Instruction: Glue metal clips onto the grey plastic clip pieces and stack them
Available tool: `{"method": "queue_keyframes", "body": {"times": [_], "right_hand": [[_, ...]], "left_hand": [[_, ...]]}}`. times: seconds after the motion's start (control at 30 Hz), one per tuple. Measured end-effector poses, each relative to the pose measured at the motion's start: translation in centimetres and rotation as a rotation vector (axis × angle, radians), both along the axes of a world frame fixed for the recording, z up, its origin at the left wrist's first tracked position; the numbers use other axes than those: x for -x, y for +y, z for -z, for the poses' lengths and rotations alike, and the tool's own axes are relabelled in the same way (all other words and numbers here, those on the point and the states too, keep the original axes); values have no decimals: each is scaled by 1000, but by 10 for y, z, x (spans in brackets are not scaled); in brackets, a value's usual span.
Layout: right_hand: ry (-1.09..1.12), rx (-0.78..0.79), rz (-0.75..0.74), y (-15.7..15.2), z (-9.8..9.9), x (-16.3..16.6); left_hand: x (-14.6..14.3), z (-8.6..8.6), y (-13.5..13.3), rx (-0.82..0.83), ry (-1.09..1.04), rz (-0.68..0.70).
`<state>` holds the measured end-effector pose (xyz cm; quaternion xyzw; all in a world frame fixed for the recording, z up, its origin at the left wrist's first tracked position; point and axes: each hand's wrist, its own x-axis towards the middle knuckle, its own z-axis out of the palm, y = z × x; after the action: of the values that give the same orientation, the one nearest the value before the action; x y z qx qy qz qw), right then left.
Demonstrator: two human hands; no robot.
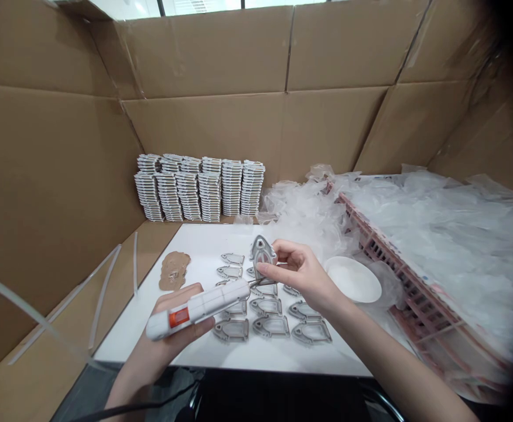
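My left hand is wrapped round a white glue gun with an orange trigger; its metal tip points right toward the other hand. In a pinch, my right hand holds one grey metal bracket upright just above the gun's tip. Under both hands, several matching grey brackets lie flat in rows on a white board. The gun's black cord runs down past my left wrist.
Stacks of the same parts stand at the back against cardboard walls. A brown blob lies on the board's left. A white bowl, crumpled plastic film over a pink crate, and glue sticks flank the board.
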<state>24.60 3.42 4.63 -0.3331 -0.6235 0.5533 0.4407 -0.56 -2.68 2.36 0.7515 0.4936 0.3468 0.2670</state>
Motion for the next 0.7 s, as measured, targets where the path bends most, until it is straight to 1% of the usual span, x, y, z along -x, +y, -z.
{"method": "queue_keyframes", "body": {"times": [0.2, 0.37, 0.53, 0.7], "right_hand": [[2, 10, 12, 1, 2, 0], [21, 30, 15, 2, 5, 1], [26, 41, 27, 2, 4, 2], [40, 62, 15, 5, 5, 2]], "left_hand": [[1, 3, 1, -20, 17, 20], [-2, 0, 1, -23, 44, 42], [-2, -2, 0, -14, 9, -7], [4, 1, -1, 11, -34, -11]]}}
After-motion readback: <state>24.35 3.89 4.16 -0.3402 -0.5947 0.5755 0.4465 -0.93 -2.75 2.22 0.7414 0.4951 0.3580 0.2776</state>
